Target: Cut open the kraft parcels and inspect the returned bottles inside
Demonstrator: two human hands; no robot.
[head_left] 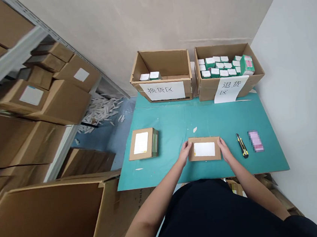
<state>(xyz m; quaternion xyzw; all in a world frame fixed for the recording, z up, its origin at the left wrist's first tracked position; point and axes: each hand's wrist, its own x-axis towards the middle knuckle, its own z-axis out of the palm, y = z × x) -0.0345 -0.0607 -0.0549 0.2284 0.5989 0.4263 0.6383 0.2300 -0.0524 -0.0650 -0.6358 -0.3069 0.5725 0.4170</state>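
Note:
A small cardboard box [191,155] with a white label on top is near the front edge of the green table [172,120]. My left hand [184,152] grips its left end and my right hand [224,149] grips its right end, fingers closed around the sides. Whether the box rests on the table or is lifted slightly, I cannot tell. To the right of my right hand lies a yellow and black utility knife [242,146]. Beyond it is a pink, pixelated item [255,141]. On the left side of the table stands a stack of labelled cardboard boxes [153,141].
At the back stand two open cartons with handwritten signs: the left carton [157,57] has two small boxes, the right carton [258,72] several green-and-white ones. Shelves of cardboard boxes [60,102] line the left. A large open carton [106,210] stands front left. A wall [299,81] bounds the right.

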